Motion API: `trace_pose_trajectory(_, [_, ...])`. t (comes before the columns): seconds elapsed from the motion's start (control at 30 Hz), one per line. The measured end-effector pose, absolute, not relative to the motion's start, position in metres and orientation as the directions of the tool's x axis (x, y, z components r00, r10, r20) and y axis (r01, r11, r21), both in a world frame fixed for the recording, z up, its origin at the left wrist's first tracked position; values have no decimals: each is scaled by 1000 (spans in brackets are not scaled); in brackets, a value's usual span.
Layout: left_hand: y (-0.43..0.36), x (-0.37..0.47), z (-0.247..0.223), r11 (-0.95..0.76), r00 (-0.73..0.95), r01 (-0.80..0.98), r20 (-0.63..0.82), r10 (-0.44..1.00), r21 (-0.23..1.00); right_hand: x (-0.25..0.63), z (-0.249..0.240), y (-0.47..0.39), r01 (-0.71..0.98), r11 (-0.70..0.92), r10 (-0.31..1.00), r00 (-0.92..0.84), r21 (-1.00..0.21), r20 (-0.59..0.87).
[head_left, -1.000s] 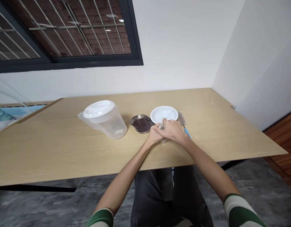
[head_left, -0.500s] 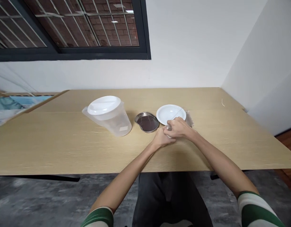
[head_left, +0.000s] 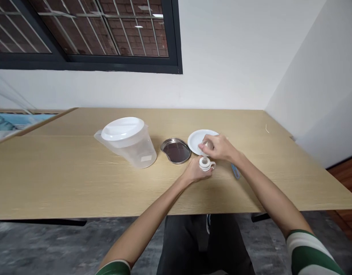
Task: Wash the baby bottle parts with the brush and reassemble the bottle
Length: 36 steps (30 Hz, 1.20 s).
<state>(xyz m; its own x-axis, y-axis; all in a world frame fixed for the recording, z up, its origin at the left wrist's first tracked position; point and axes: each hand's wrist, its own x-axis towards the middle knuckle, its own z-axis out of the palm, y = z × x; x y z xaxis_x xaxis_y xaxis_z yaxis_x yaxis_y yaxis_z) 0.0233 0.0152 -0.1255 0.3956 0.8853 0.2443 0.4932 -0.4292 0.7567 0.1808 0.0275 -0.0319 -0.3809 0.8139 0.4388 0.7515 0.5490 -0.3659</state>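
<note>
My left hand (head_left: 195,171) is wrapped round a small white bottle (head_left: 205,163) with a ring-shaped handle and a narrow neck on top. Just above it, my right hand (head_left: 217,147) is pinched round a small, pale, partly see-through piece whose shape is hard to make out. Behind my right hand lies a white dish (head_left: 197,140), partly hidden by it. To the left of the dish sits a shiny metal kidney-shaped tray (head_left: 176,151).
A clear plastic pitcher (head_left: 133,147) with a white lid stands on the wooden table (head_left: 64,172) at the left. A blue object (head_left: 235,171) lies beside my right forearm. A thin white strip (head_left: 267,128) lies at the back right.
My right hand has lifted off the bottle's top, and the bottle's white top and neck now show in my left hand. The blue object has come into view. The camera view has shifted slightly.
</note>
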Motion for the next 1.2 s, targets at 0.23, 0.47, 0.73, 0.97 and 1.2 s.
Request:
trace_pose_trajectory(0.23, [16, 24, -124, -446, 393, 488, 268, 880, 750, 221, -35, 45, 724, 284, 918, -15, -629, 397])
trace_pose_trajectory(0.47, [15, 23, -126, -426, 377, 449, 266, 887, 786, 217, -75, 60, 939, 67, 996, -42, -336, 82])
trace_pose_trajectory(0.73, [18, 23, -130, -446, 379, 469, 283, 881, 762, 201, -85, 78, 982, 38, 998, -30, -188, 49])
trace_pose_trajectory(0.97, [17, 23, -128, -438, 403, 409, 272, 874, 800, 198, -71, 56, 973, 78, 987, -46, -218, 151])
trace_pose_trajectory(1.2, [17, 20, -129, -409, 449, 273, 261, 855, 871, 173, -54, -10, 909, 282, 957, -243, -307, 158])
